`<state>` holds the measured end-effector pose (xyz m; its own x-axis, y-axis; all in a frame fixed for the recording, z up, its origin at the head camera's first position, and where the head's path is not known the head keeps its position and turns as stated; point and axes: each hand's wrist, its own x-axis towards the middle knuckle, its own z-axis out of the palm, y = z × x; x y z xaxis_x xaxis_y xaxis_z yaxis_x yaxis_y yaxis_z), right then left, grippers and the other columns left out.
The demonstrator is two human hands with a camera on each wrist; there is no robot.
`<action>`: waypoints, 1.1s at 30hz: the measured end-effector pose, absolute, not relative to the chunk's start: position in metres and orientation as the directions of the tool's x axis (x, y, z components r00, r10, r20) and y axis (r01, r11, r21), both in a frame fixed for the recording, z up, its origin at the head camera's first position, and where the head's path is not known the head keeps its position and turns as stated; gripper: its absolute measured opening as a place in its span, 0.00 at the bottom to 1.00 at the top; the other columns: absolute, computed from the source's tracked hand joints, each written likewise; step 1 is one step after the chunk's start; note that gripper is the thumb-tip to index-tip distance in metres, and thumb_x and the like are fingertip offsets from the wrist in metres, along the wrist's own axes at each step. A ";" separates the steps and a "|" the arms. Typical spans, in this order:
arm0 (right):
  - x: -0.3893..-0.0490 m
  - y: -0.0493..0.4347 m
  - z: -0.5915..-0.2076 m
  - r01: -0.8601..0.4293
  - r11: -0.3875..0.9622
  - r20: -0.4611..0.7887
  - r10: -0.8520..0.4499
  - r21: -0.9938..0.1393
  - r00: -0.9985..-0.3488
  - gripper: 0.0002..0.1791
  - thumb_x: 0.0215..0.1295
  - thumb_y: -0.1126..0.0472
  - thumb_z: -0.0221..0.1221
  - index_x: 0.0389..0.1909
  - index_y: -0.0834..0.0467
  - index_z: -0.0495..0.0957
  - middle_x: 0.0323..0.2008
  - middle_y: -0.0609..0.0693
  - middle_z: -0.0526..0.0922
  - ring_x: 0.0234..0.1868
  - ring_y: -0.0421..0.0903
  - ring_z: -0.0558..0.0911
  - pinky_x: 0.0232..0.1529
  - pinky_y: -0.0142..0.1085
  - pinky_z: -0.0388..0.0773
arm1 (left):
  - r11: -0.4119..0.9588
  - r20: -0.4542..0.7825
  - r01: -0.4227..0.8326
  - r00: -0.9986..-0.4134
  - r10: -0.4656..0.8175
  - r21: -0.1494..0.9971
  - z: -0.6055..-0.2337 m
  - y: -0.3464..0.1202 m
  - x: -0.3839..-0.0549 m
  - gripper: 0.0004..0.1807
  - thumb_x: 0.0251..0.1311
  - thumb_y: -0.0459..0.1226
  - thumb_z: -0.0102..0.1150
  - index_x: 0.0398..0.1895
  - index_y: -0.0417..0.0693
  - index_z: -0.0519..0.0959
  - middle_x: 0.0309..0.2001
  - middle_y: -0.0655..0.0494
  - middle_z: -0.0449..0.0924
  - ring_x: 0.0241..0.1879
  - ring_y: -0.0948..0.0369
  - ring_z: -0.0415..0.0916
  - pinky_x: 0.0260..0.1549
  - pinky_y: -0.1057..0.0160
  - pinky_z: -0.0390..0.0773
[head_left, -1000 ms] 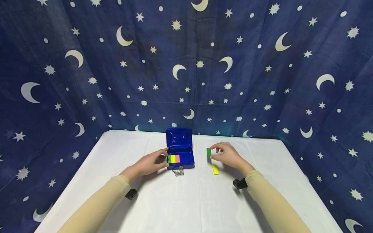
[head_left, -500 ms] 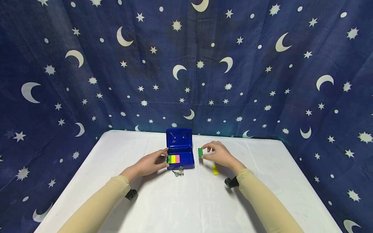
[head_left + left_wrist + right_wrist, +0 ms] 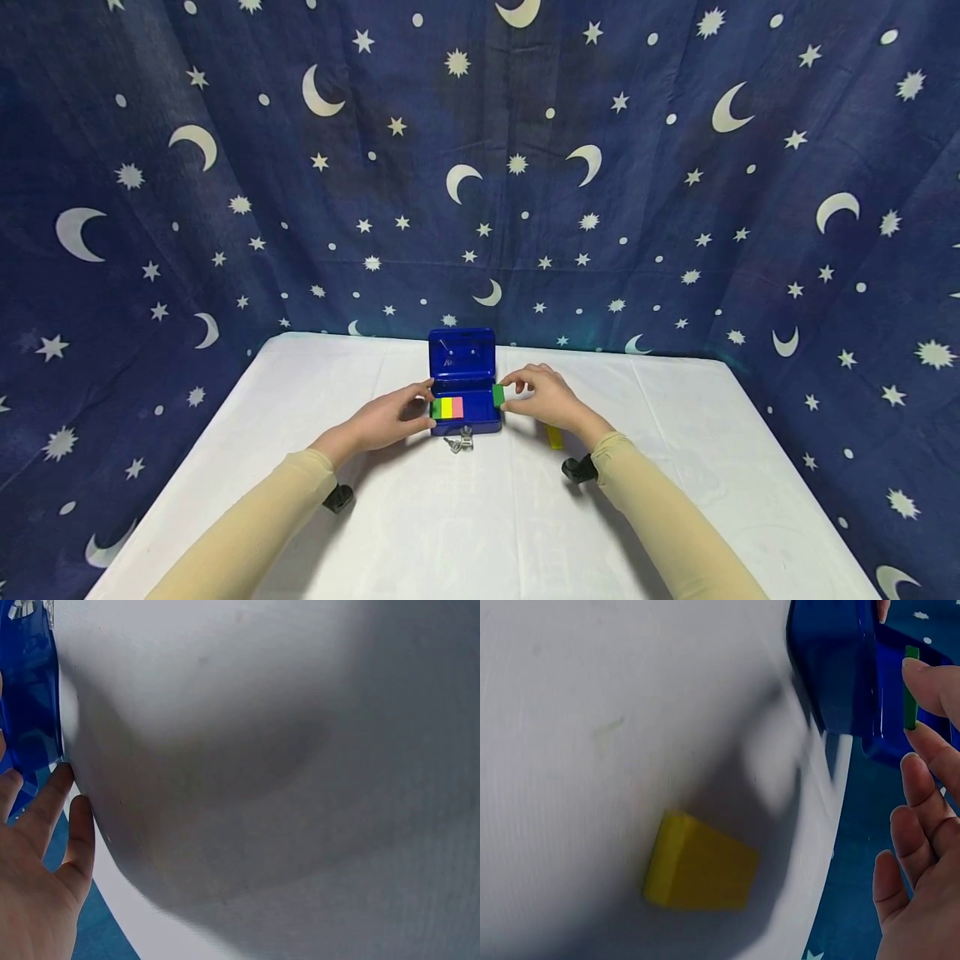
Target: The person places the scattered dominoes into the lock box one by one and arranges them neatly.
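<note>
Pinching a green block (image 3: 498, 396) between thumb and finger, the right grip (image 3: 546, 398), a bare hand, holds it at the right edge of the blue box (image 3: 483, 427); whether block and rim touch, I cannot tell. The other fingers of that hand spread loosely to the right of the box. The left grip (image 3: 384, 421), also bare, rests against the box's left side, its thumb near the front corner and its fingers farther back, relaxed rather than closed.

Inside the box, towards its left side, three blocks sit side by side: a green piece (image 3: 437, 408), a yellow piece (image 3: 447, 407) and a pink piece (image 3: 457, 407). At the back of the box, the lid (image 3: 462, 354) stands raised. A small metal lock (image 3: 467, 442) is at the front of the box, with keys (image 3: 453, 445) just beside it.

To the right of the box, a yellow block (image 3: 554, 438) lies on the white-covered worktop (image 3: 420, 525), partly hidden by the right hand in the head view. Behind the box hangs a dark blue curtain (image 3: 420, 158) patterned with moons and stars.
</note>
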<state>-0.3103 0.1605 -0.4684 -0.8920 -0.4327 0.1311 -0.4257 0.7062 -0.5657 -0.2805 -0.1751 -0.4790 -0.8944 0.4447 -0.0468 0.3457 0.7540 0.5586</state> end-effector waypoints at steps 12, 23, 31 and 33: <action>-0.309 0.139 -0.468 -0.401 0.761 0.077 -0.424 -0.510 -0.902 0.21 0.57 0.43 0.73 0.50 0.42 0.85 0.37 0.40 0.78 0.44 0.44 0.69 0.48 0.44 0.65 | 0.747 -0.042 0.362 -0.886 0.461 0.558 -0.479 -0.178 -0.282 0.28 0.67 0.61 0.61 0.62 0.58 0.75 0.79 0.65 0.56 0.74 0.55 0.63 0.68 0.43 0.65; -0.313 0.117 -0.465 -0.411 0.812 0.064 -0.425 -0.413 -0.903 0.21 0.56 0.42 0.74 0.49 0.43 0.87 0.40 0.43 0.79 0.45 0.44 0.69 0.50 0.44 0.67 | 0.746 -0.040 0.365 -0.885 0.464 0.558 -0.478 -0.178 -0.281 0.29 0.66 0.61 0.61 0.63 0.56 0.74 0.79 0.64 0.57 0.74 0.54 0.62 0.69 0.43 0.64; -0.315 0.105 -0.466 -0.433 0.846 0.074 -0.433 -0.311 -0.898 0.21 0.54 0.41 0.74 0.48 0.43 0.88 0.41 0.40 0.77 0.46 0.44 0.68 0.49 0.43 0.67 | 0.741 -0.040 0.356 -0.888 0.457 0.569 -0.479 -0.177 -0.281 0.27 0.67 0.60 0.62 0.62 0.58 0.74 0.79 0.64 0.57 0.74 0.53 0.62 0.68 0.43 0.65; -0.314 0.103 -0.466 -0.443 0.847 0.080 -0.440 -0.294 -0.894 0.21 0.53 0.41 0.74 0.47 0.43 0.88 0.40 0.40 0.76 0.45 0.44 0.68 0.48 0.42 0.66 | 0.742 -0.038 0.356 -0.889 0.456 0.568 -0.480 -0.177 -0.281 0.27 0.67 0.60 0.62 0.62 0.58 0.75 0.79 0.64 0.57 0.74 0.53 0.63 0.68 0.42 0.65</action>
<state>-0.3143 0.1026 -0.4663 -0.8945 -0.4400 0.0797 -0.4428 0.8471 -0.2938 -0.2812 -0.1774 -0.4799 -0.8891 0.4561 -0.0381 0.3561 0.7417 0.5683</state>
